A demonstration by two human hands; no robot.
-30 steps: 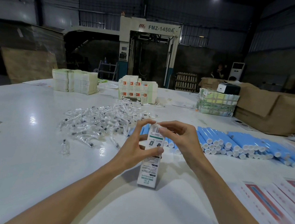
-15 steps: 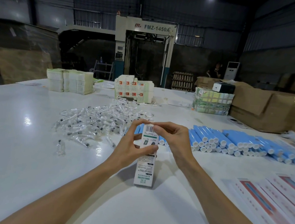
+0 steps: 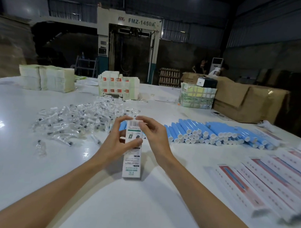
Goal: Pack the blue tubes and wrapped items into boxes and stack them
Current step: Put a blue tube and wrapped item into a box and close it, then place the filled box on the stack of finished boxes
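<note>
A narrow white printed box [image 3: 132, 159] stands upright on the white table [image 3: 24, 157] in front of me. My left hand [image 3: 117, 142] grips its upper part, thumb across the front face. My right hand [image 3: 152, 134] has fingers curled over the barcoded top flap. Behind the hands, a long pile of blue tubes [image 3: 215, 135] with white caps lies to the right. A heap of clear wrapped items [image 3: 80, 121] spreads to the left.
Flat printed box blanks [image 3: 271, 175] lie in rows at the right. Stacked packed boxes [image 3: 118, 86] and stacks of pale sheets [image 3: 47, 77] stand at the back, with a strapped bundle [image 3: 196, 97] and brown cartons [image 3: 247, 102]. Two people are far behind.
My view has drifted slightly, so the scene sits a little lower and left. Both hands stay on the box's top end, the right fingers pressing closer over the flap.
</note>
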